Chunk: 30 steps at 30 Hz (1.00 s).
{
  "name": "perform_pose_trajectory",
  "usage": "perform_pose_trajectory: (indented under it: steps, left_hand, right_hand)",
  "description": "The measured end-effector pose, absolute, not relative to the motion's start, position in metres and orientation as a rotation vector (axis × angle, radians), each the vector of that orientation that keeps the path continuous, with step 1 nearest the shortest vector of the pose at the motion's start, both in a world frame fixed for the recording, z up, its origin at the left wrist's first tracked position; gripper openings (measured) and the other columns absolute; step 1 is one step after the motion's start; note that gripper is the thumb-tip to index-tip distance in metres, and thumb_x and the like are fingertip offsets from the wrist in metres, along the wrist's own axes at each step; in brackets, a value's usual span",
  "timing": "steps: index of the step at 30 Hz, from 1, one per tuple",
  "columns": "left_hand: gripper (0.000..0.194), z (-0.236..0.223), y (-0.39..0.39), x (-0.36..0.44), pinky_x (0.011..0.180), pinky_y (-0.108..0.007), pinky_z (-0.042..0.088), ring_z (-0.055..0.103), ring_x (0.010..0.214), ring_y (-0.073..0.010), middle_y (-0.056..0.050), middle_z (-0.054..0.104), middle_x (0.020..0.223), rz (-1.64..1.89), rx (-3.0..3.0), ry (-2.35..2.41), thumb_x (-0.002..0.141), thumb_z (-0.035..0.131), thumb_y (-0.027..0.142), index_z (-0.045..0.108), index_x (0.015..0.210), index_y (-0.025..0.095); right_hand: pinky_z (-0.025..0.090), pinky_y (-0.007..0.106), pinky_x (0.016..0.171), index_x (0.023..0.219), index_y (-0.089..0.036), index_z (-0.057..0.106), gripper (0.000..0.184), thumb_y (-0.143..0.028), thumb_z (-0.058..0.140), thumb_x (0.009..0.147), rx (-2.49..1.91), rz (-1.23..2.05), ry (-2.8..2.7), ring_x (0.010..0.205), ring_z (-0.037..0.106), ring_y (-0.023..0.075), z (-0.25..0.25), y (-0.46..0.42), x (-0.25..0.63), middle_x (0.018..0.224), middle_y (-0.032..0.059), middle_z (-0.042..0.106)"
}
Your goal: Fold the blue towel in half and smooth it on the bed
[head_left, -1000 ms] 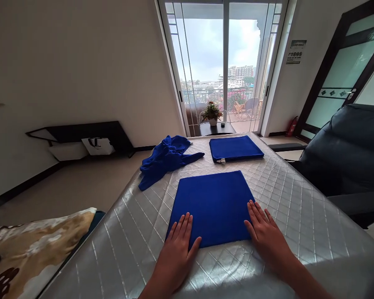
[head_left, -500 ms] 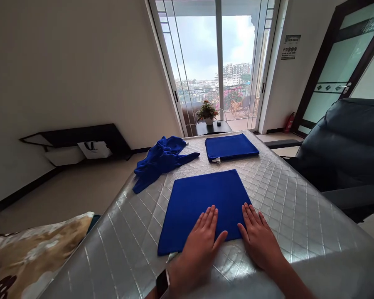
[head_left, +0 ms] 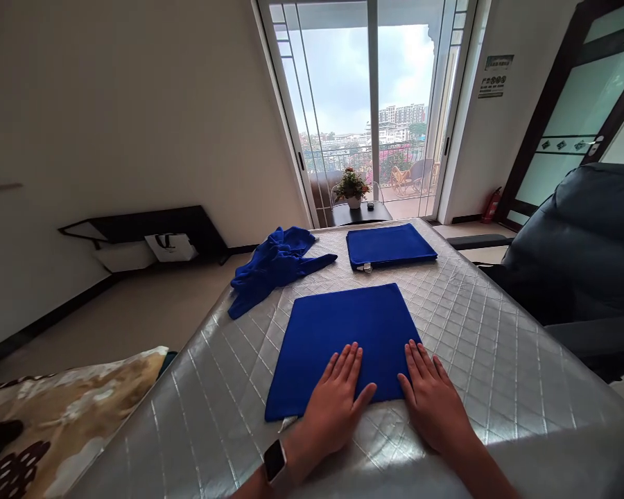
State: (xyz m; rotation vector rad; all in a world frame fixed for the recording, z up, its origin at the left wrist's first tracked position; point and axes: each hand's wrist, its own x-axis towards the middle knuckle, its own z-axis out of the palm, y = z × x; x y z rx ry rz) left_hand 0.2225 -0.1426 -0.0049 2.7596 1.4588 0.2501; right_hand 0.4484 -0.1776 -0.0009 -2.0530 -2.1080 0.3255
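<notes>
A folded blue cloth (head_left: 343, 333) lies flat on the silver quilted table (head_left: 478, 346) in front of me. My left hand (head_left: 335, 405) rests palm down on its near edge, fingers stretched out; a watch sits on that wrist. My right hand (head_left: 434, 402) lies flat at the cloth's near right corner, fingers stretched out too. Neither hand grips anything. A second folded blue cloth (head_left: 390, 246) lies farther back. A crumpled blue cloth (head_left: 275, 267) hangs over the table's far left edge.
A black chair (head_left: 577, 249) stands close on the right. A patterned cushion (head_left: 57, 409) lies at lower left. Beyond the table are a potted plant (head_left: 352, 187) on a small stand and glass balcony doors (head_left: 374, 104). A black shelf with a bag (head_left: 171, 246) lines the left wall.
My left hand slid right along the near edge of the cloth, toward the right hand. The cloth's near left corner now lies uncovered. The right hand barely moved.
</notes>
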Motion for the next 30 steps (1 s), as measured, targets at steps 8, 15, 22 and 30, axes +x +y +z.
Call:
perform_pose_trajectory:
  steps: [8,15,22,30]
  left_hand:
    - [0.072,-0.029,-0.162,0.111,0.124,-0.053,0.029,0.023,0.155,-0.0278,-0.009,0.023,0.168,0.241,2.482,1.962,0.104,0.031,0.058,0.008,0.161,0.020]
    - [0.069,-0.036,-0.174,0.111,0.123,-0.051,0.034,0.025,0.154,-0.0272,-0.010,0.024,0.168,0.383,2.411,2.009,0.106,0.030,0.053,0.009,0.162,0.019]
    - [0.071,-0.034,-0.175,0.114,0.123,-0.052,0.034,0.026,0.154,-0.0278,-0.011,0.026,0.167,0.444,2.393,1.992,0.104,0.033,0.054,0.015,0.162,0.018]
    - [0.072,-0.035,-0.175,0.115,0.121,-0.055,0.036,0.026,0.154,-0.0295,-0.012,0.025,0.167,0.487,2.347,1.973,0.104,0.034,0.055,0.012,0.163,0.019]
  right_hand:
    - [0.012,0.046,0.129,0.162,-0.013,0.019,0.067,-0.049,0.018,0.106,-2.065,0.302,-2.122,0.157,0.009,0.0204,-0.005,-0.178,0.449,0.168,0.0026,0.012]
    - [0.014,0.045,0.128,0.162,-0.014,0.020,0.067,-0.049,0.018,0.106,-2.080,0.242,-2.143,0.157,0.011,0.0194,-0.011,-0.177,0.452,0.168,0.0019,0.014]
    - [0.015,0.044,0.128,0.162,-0.014,0.022,0.067,-0.050,0.015,0.106,-2.092,0.219,-2.183,0.156,0.014,0.0189,-0.012,-0.179,0.457,0.168,0.0035,0.017]
    - [0.016,0.046,0.127,0.161,-0.012,0.027,0.066,-0.047,0.018,0.106,-2.055,0.184,-2.283,0.156,0.015,0.0206,0.010,-0.145,0.460,0.168,0.0070,0.021]
